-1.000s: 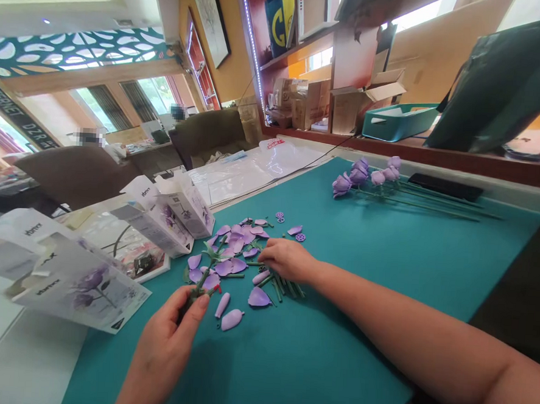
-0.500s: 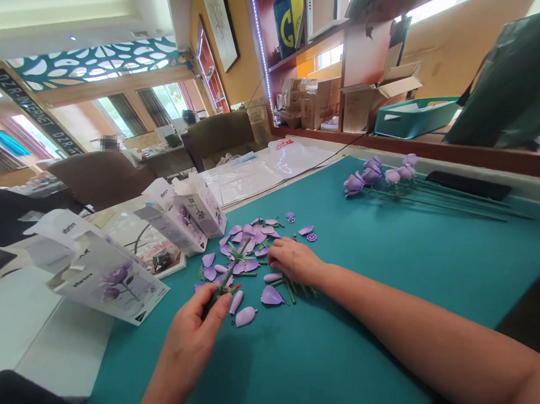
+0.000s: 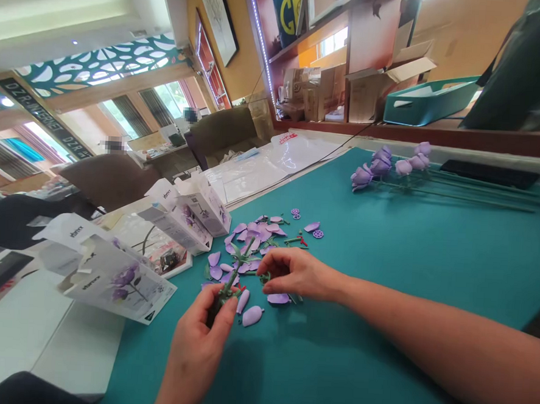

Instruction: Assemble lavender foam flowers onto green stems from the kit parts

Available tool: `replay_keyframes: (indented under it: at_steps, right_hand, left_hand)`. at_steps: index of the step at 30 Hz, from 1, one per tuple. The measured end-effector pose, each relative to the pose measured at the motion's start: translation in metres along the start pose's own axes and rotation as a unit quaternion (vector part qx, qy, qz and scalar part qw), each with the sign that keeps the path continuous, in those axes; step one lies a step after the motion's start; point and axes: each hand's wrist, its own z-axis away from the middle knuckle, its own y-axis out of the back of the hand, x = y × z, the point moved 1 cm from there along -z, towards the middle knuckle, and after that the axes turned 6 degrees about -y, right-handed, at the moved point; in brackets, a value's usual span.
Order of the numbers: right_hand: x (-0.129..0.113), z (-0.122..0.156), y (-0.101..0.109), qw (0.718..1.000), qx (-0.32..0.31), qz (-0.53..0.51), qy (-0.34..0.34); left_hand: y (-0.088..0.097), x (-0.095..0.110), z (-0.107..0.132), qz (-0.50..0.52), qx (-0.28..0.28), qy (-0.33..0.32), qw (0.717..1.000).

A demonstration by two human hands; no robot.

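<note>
My left hand is closed round a green toy flower stem that points up and away over the teal mat. My right hand is pinched on a small green piece just right of the stem. Loose purple petals and green bits lie scattered under and beyond both hands. One petal lies close to my left thumb.
Finished purple flowers with long stems lie at the far right of the mat. Opened white boxes and a printed leaflet sit to the left. Clear plastic bags lie beyond. A shelf holds cardboard boxes and a teal tray.
My right hand has drawn back from the petal pile toward the stem and now pinches a small green piece. The left hand still holds the stem.
</note>
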Motion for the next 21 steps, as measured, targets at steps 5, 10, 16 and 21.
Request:
replay_keyframes:
  at_steps: [5,10,16,21]
  right_hand:
    - [0.001,0.003,-0.008,1.0,-0.01,0.012,0.017]
    - [-0.009,0.01,-0.011,0.98,0.016,0.168,0.106]
    - [-0.012,0.015,-0.013,0.934,0.032,0.298,0.194]
    - [-0.01,0.015,-0.015,0.908,0.046,0.349,0.227]
  left_hand:
    - [-0.005,0.009,0.005,0.018,0.013,0.005,1.0]
    - [-0.007,0.009,0.007,0.008,-0.009,0.003,1.0]
    - [-0.008,0.007,0.006,-0.012,-0.025,0.002,1.0]
    - [-0.009,0.009,0.006,-0.024,-0.027,-0.013,0.999]
